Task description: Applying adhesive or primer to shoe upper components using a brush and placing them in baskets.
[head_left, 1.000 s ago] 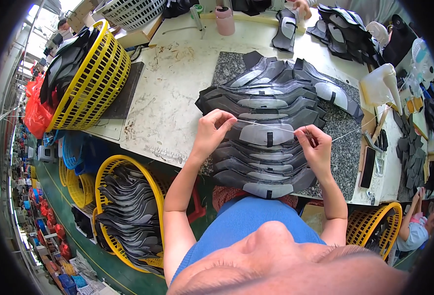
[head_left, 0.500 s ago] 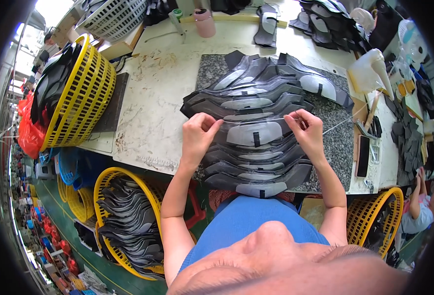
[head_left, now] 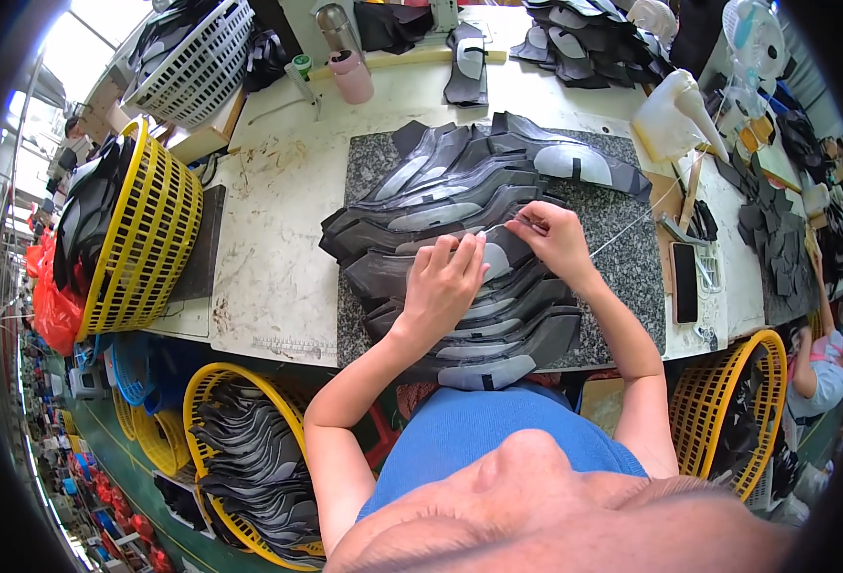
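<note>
Overlapping black-and-grey curved foam-like pieces (head_left: 441, 215) lie in rows on a speckled stone slab (head_left: 622, 277), several with pale grey patches and small black tabs. Over the middle row, my left hand (head_left: 441, 286) has its fingers bent together around a thin white cord (head_left: 622, 229). Just to the right, my right hand (head_left: 555, 239) pinches the same cord, leaving a short length between the hands. From the right hand the cord runs off toward the far right. Both hands partly cover the piece beneath them.
Yellow baskets (head_left: 140, 239) of similar pieces stand at left, with more below the table edge. At the back are a pink bottle (head_left: 352, 78) and a pile of pieces (head_left: 589, 48). A white jug (head_left: 670, 119) and a phone (head_left: 685, 282) lie right. A co-worker (head_left: 822, 368) sits far right.
My hands have come closer together; the cord stretched across the piece is now a short length between them. My left hand moved rightward and turned over. The view has shifted slightly.
</note>
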